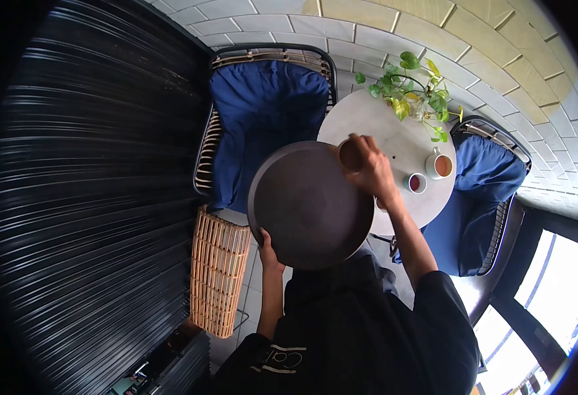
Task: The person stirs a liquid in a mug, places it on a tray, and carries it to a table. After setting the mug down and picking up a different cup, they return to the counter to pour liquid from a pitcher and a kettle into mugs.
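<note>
My left hand (pixel 270 255) grips the lower left rim of a large round dark tray (pixel 305 210), its thumb over the edge and its other fingers hidden underneath. Nothing stands on the tray's visible surface. Over the tray's upper right rim, my right hand (pixel 373 170) is closed around a brown cup (pixel 350 157). Whether the cup touches the table behind cannot be made out. Right of that hand, a small white cup (pixel 415 184) with reddish-brown liquid and a larger white cup (pixel 439 165) with amber liquid stand on the round table (pixel 351 118). Another pale object (pixel 380 205) is mostly hidden by my right wrist.
A leafy plant (pixel 407 92) in a glass vase stands at the table's back. Chairs with blue cushions flank the table, one left (pixel 269 105) and one right (pixel 463 217). A wicker basket-like piece (pixel 220 273) stands lower left, beside a black ribbed wall (pixel 105 184).
</note>
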{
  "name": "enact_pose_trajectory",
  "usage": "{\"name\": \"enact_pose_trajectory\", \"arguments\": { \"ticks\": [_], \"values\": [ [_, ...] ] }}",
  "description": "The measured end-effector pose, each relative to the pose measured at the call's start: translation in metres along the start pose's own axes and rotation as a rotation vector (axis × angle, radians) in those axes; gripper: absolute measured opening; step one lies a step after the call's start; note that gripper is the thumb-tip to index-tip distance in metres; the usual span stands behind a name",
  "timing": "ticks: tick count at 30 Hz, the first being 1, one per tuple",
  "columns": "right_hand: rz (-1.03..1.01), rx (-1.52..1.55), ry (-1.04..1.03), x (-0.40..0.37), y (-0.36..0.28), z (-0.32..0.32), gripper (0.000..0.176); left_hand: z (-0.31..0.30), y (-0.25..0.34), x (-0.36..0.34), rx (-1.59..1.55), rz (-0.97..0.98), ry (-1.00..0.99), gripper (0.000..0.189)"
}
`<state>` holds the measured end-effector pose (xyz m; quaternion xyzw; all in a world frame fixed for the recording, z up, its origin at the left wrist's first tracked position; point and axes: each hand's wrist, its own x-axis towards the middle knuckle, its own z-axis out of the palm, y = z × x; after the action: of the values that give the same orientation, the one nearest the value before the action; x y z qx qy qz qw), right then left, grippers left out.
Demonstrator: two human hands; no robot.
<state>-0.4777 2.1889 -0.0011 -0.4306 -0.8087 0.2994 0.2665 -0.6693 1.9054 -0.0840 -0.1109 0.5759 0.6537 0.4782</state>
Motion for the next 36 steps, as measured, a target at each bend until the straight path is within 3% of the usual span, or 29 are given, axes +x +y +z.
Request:
{"name": "enact_pose_trajectory", "arguments": {
  "ticks": [6, 12, 15, 23, 27, 30, 36],
  "values": [
    [0.088, -0.048, 0.086, 0.029, 0.05, 0.013, 0.079, -0.017, -0.002, -0.009, -0.042, 0.027, 0.004, 0.073],
    [0.229, -0.123, 0.012, 0.025, 0.118, 0.069, 0.082, -0.008, 0.002, -0.027, -0.03, 0.023, 0.105, 0.072],
    [0.325, -0.147, -0.058, 0.018, 0.132, 0.088, 0.087, -0.009, 0.001, -0.031, -0.054, 0.039, 0.08, 0.07],
    [0.313, -0.123, -0.052, 0.011, 0.145, 0.104, 0.092, -0.014, 0.0, -0.033, -0.05, 0.02, 0.115, 0.072],
    [0.287, -0.096, -0.037, 0.006, 0.144, 0.085, 0.099, -0.018, -0.006, -0.023, -0.059, -0.019, 0.053, 0.072],
    [0.252, -0.344, 0.034, -0.011, 0.147, 0.054, 0.08, -0.015, -0.006, -0.016, -0.019, 0.001, 0.035, 0.07],
    [0.52, -0.669, -0.153, -0.076, 0.144, -0.014, 0.079, 0.003, 0.0, 0.0, 0.024, -0.051, -0.067, 0.065]
  ]
}}
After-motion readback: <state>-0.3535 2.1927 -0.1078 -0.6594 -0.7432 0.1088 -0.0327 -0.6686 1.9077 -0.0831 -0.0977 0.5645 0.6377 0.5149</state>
